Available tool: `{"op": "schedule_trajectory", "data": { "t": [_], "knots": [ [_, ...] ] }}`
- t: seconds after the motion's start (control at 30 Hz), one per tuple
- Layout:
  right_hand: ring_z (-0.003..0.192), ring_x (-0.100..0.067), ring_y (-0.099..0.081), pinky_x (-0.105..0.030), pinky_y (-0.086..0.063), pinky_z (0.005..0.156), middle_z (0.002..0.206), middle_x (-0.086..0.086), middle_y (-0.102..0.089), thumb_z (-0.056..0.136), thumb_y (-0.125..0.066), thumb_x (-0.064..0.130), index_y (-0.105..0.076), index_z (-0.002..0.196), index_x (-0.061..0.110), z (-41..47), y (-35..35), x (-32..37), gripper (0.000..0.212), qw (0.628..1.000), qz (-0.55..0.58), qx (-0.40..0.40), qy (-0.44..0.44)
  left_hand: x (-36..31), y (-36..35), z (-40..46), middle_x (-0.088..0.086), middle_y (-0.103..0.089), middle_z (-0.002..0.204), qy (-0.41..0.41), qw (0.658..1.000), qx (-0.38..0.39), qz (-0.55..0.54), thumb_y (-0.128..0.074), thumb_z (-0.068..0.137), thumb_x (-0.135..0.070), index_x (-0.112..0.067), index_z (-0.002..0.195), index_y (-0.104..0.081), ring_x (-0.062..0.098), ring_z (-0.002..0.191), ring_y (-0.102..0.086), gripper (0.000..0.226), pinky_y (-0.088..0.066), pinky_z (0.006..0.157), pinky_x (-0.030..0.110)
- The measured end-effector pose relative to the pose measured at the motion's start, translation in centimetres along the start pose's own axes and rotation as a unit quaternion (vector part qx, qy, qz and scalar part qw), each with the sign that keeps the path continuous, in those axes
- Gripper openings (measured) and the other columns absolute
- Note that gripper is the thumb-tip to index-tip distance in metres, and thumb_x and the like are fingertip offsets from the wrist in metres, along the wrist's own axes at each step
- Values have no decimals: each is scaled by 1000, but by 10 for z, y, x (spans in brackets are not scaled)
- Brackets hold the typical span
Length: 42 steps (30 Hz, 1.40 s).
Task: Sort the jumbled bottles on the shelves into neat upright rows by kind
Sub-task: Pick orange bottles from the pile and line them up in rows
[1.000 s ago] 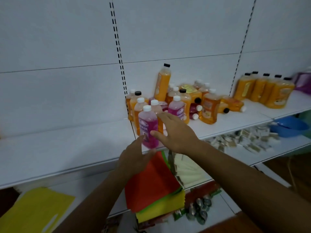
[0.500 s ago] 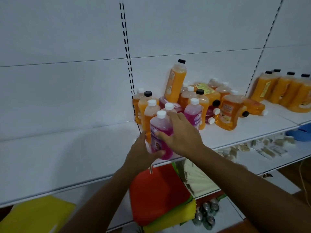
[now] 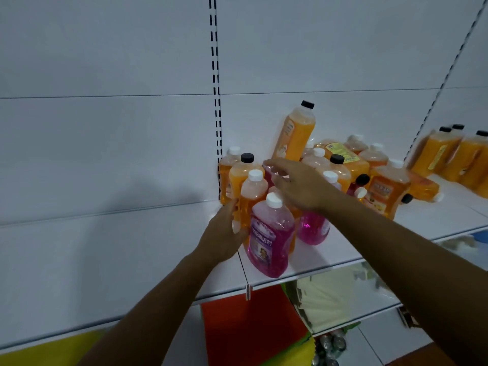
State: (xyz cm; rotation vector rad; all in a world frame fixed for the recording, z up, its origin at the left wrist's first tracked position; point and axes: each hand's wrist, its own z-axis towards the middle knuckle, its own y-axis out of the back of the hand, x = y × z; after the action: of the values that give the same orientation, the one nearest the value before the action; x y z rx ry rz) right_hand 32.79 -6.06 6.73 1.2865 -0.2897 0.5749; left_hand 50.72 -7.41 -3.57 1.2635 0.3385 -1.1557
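A white metal shelf (image 3: 330, 256) against white back panels fills the frame. At lower centre a pink translucent plastic bottle (image 3: 269, 239) with a white cap stands upright, its purple label bearing "清洁剂". The left hand (image 3: 223, 233) grips an upright orange white-capped bottle (image 3: 250, 199) beside it. The right hand (image 3: 298, 187) hovers above, fingers loosely spread. A tall orange black-capped bottle (image 3: 294, 133) leans right.

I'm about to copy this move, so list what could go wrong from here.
1. The pink detergent bottle stands at the shelf's front edge; a nudge from the left hand could tip it off.
2. The right hand reaches over crowded bottles; its wrist may topple them.
3. The tall orange bottle leans and may slide.
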Motion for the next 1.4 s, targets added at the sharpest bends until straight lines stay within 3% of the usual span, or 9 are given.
{"op": "schedule_trajectory", "data": {
  "t": [0.23, 0.33, 0.43, 0.6, 0.9, 1.07, 1.17, 1.27, 1.4],
  "knots": [
    [117, -23, -51, -33, -41, 94, 138, -4, -50, 91, -62, 29, -39, 144, 26, 53, 1, 1, 58, 979, -123, 157, 37, 27, -12, 19, -4, -64, 118, 51, 997, 31, 54, -68, 88, -32, -24, 124, -52, 2, 99, -58, 40, -49, 88, 22],
    [104, -19, -52, -29, -40, 81, 123, -3, -55, 89, -65, 35, -53, 128, 23, 66, 0, -1, 43, 974, -136, 160, 83, 27, -18, 22, -2, -63, 122, 71, 996, 22, 43, -70, 86, -36, -23, 127, -51, 11, 106, -59, 47, -51, 91, 29],
    [85, -11, -52, -21, -35, 63, 107, -1, -59, 89, -64, 36, -59, 114, 20, 75, -1, -1, 30, 967, -137, 162, 143, 28, -15, 20, -5, -64, 117, 76, 996, 8, 51, -71, 84, -35, -21, 123, -53, 5, 100, -58, 46, -48, 86, 18],
    [80, -10, -52, -22, -37, 63, 96, 2, -58, 87, -66, 38, -58, 102, 21, 82, -15, 14, 24, 949, -134, 166, 231, 33, 7, 2, -11, -64, 106, 112, 991, -40, 66, -79, 78, -36, -21, 118, -56, -13, 90, -56, 48, -43, 73, 2],
    [85, -17, -56, -30, -42, 71, 94, 2, -59, 86, -65, 44, -57, 100, 22, 82, -49, 90, 28, 907, -160, 195, 338, 42, 50, -58, -14, -59, 111, 208, 966, -132, 82, -75, 80, -38, -27, 126, -51, 5, 99, -57, 53, -45, 81, 14],
    [78, -14, -49, -28, -35, 64, 83, 6, -49, 88, -62, 48, -40, 77, 28, 79, -69, 132, 31, 880, -193, 200, 384, 49, 78, -88, -13, -62, 111, 226, 952, -191, 71, -72, 83, -35, -26, 126, -52, 8, 100, -60, 49, -44, 84, 18],
    [82, -15, -49, -30, -41, 71, 88, 6, -46, 92, -55, 50, -38, 88, 23, 76, -85, 158, 32, 874, -189, 195, 404, 54, 91, -101, -17, -61, 115, 234, 946, -222, 37, -73, 80, -46, -31, 131, -48, 6, 101, -60, 59, -45, 82, 13],
    [81, -14, -51, -30, -45, 72, 91, 4, -50, 93, -51, 51, -44, 98, 21, 75, -108, 181, 31, 880, -153, 199, 404, 66, 109, -116, -14, -63, 120, 239, 939, -247, -6, -75, 70, -59, -33, 132, -46, 9, 108, -62, 73, -53, 92, 29],
    [91, -19, -56, -35, -53, 79, 108, -4, -58, 93, -54, 48, -50, 117, 17, 83, -141, 213, 40, 899, -33, 240, 363, 83, 149, -137, -8, -65, 117, 236, 926, -292, -44, -81, 71, -46, -26, 128, -50, 11, 107, -63, 68, -54, 91, 31]
  ]
}}
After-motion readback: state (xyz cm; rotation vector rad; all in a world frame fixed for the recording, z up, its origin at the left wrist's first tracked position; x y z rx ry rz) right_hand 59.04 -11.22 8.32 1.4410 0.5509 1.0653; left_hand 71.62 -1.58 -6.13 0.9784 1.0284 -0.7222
